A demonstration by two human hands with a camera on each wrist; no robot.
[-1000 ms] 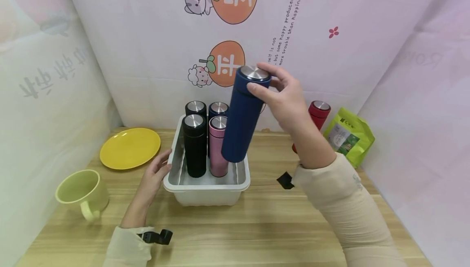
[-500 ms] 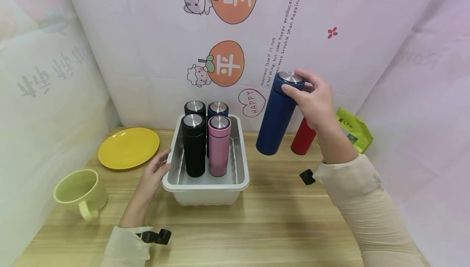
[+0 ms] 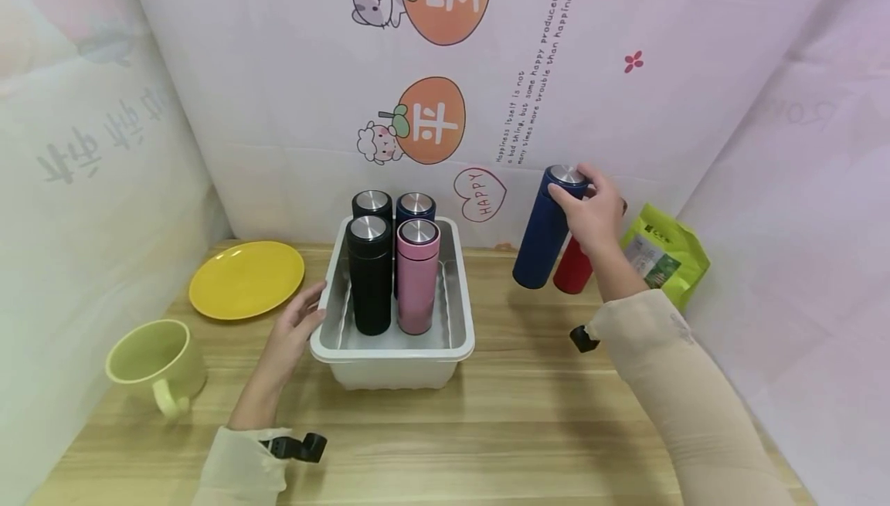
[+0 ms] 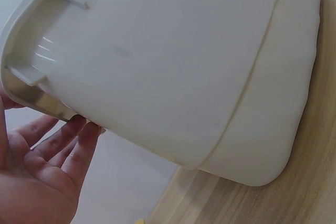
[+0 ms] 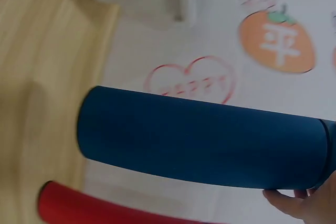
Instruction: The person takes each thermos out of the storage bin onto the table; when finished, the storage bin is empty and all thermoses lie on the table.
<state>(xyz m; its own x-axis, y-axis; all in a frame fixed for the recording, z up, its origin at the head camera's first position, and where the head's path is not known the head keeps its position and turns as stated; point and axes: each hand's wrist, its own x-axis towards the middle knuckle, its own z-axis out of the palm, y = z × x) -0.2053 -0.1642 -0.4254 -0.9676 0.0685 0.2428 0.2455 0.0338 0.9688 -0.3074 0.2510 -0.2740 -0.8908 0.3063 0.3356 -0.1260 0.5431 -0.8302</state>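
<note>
Dark-blue vacuum flask [image 3: 542, 239], gripped near its steel-lidded top by the right hand [image 3: 596, 216], is what has moved: a second ago it hung over the white plastic tub [image 3: 392, 373]; now it is outside, at the tub's two o'clock, and lower. Thumb and fingers hold it snugly about the neck. In the head view its base points toward seven o'clock and seems to be just above the wooden table [image 3: 501, 429], though contact is hard to judge. A red flask [image 3: 574, 268] is just beside it at four o'clock, partly hidden by the hand; a green printed pouch [image 3: 657, 247] is farther off at three.

The left hand [image 3: 290, 330] rests at the tub's nine o'clock, fingers fairly straight against the rim; whether the thumb pinches there I cannot tell. Inside, four flasks stand together: a rear black flask [image 3: 371, 202] at eleven, a navy flask [image 3: 416, 203] at one, a pink flask [image 3: 417, 290] at five, a front black flask [image 3: 371, 282] at seven. These have stayed put, so the change reads as one flask parted from the group and brought alongside the red one.
</note>
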